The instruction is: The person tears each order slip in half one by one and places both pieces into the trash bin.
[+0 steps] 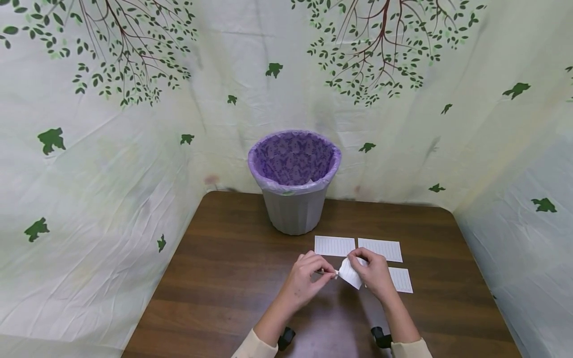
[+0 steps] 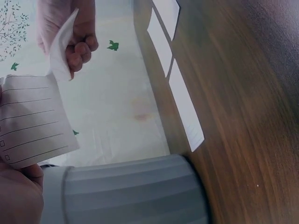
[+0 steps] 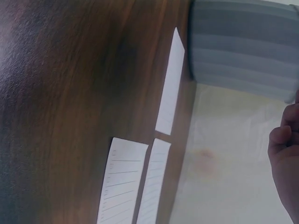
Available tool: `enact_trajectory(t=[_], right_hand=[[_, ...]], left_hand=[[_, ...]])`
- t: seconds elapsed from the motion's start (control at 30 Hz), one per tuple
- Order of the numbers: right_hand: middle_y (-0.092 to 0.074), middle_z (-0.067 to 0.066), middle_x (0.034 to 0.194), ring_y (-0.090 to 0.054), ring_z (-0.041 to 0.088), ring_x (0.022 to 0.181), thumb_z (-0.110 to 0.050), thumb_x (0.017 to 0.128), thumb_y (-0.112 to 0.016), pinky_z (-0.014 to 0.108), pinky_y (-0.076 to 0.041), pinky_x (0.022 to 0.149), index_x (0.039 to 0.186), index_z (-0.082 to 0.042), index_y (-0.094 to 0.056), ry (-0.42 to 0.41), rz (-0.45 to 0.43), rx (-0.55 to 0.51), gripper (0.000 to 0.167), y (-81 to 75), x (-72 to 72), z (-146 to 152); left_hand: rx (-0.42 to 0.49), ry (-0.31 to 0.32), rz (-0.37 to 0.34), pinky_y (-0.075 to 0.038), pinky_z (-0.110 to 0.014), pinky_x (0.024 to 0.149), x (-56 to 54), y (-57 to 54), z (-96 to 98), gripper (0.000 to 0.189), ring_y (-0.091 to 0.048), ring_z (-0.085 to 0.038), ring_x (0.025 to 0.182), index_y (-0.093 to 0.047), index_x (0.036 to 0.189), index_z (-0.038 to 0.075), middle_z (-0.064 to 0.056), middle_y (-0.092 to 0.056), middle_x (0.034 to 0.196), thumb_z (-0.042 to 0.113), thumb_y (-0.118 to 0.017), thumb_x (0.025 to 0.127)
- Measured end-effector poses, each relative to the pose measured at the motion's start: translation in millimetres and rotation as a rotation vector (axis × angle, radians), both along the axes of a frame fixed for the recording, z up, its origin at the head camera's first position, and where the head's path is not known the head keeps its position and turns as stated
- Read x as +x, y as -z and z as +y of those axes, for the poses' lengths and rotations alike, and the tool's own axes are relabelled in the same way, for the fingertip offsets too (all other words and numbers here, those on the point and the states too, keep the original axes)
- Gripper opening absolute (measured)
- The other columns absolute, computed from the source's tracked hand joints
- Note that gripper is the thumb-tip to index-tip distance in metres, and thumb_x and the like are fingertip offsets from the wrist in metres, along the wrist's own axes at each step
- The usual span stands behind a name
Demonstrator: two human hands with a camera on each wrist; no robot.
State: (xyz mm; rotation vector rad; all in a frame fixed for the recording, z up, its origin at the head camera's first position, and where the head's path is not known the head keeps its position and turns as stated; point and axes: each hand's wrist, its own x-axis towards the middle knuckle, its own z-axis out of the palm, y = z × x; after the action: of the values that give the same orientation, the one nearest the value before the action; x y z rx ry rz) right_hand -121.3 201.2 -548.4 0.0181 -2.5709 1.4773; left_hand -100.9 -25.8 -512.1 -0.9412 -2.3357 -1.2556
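Note:
A sheet of white lined paper (image 1: 351,273) is held between both hands above the table. My left hand (image 1: 306,278) pinches its left side between thumb and fingers, and a small white bit shows at the fingertips. On the other side, my right hand (image 1: 375,273) grips the upper right part. In the left wrist view the lined paper (image 2: 35,119) lies flat toward the left hand (image 2: 18,196), while a strip bends up at the right hand (image 2: 81,46). Whether the sheet is torn or only folded there I cannot tell. The right wrist view shows the right hand (image 3: 286,149) without the sheet.
Three lined cards (image 1: 334,246) lie on the brown wooden table (image 1: 215,278), beyond and right of the hands. A grey bin (image 1: 295,214) with a purple liner (image 1: 293,154) stands at the table's back edge. Leaf-patterned sheeting (image 1: 403,149) hangs behind and at both sides.

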Motion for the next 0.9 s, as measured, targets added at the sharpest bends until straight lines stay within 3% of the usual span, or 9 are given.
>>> enact_trajectory(t=[0.2,0.43,0.57,0.73,0.9], right_hand=[[-0.079,0.011,0.093,-0.062,0.005,0.08,-0.01,0.095,-0.076,0.021,-0.05,0.07,0.091,-0.007,-0.079,0.021,-0.006,0.008,0.006,6.6,-2.8,6],[-0.08,0.01,0.092,-0.062,0.002,0.08,-0.009,0.094,-0.077,0.021,-0.049,0.073,0.09,-0.007,-0.079,0.052,0.011,0.052,0.005,14.6,-6.2,12],[-0.08,0.011,0.092,-0.062,0.002,0.078,-0.009,0.093,-0.077,0.02,-0.049,0.07,0.089,-0.006,-0.078,0.063,-0.003,0.041,0.005,16.9,-6.3,13],[-0.08,0.012,0.093,-0.063,0.002,0.079,-0.009,0.092,-0.078,0.02,-0.049,0.07,0.09,-0.006,-0.078,0.063,-0.014,0.028,0.004,15.2,-6.3,12],[-0.081,0.012,0.095,-0.066,0.006,0.084,-0.009,0.094,-0.076,0.02,-0.051,0.074,0.092,-0.006,-0.079,0.054,0.006,0.037,0.004,7.8,-11.1,10]], left_hand=[[0.01,0.012,0.002,-0.038,-0.02,0.083,1.3,-2.7,-1.2,0.01,-0.06,-0.006,0.088,-0.078,0.092,0.019,0.011,-0.073,0.086,0.011,-0.084,0.09],[0.027,0.006,0.129,-0.04,-0.021,0.079,-0.8,-7.2,-3.3,0.016,-0.058,-0.006,0.085,-0.077,0.09,0.019,0.011,-0.074,0.084,0.009,-0.088,0.085],[0.033,-0.01,0.164,-0.039,-0.022,0.079,-2.6,-7.9,-5.5,0.018,-0.058,-0.007,0.084,-0.077,0.09,0.019,0.011,-0.074,0.083,0.008,-0.089,0.083],[0.035,-0.028,0.166,-0.04,-0.022,0.079,-5.8,-7.1,-10.2,0.017,-0.06,-0.007,0.085,-0.076,0.089,0.019,0.01,-0.073,0.083,0.007,-0.088,0.085],[0.035,-0.047,0.123,-0.045,-0.026,0.082,-12.9,-9.7,-17.4,0.014,-0.062,-0.009,0.086,-0.076,0.089,0.016,0.007,-0.074,0.085,0.006,-0.087,0.086]])
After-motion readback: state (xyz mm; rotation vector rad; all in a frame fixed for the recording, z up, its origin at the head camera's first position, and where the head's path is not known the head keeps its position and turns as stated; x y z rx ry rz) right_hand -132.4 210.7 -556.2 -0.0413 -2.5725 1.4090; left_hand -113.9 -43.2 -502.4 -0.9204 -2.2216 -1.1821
